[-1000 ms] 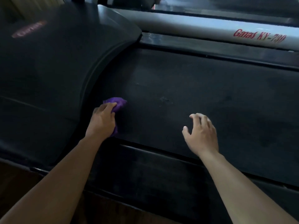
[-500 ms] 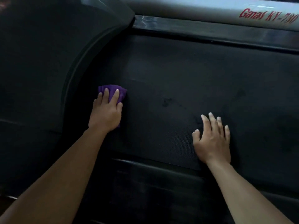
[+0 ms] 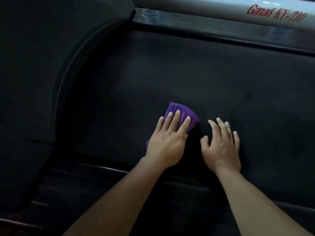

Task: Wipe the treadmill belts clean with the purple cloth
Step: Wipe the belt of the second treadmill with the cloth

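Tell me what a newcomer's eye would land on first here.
The purple cloth stands out, the only bright colour on the dark treadmill belt, mid-frame, pressed flat under the left hand. The right hand rests spread on the belt beside it. At top right, red lettering reads Ganas KY-730 on a pale rail.

Dim light, silver rail (image 3: 196,5) beyond.
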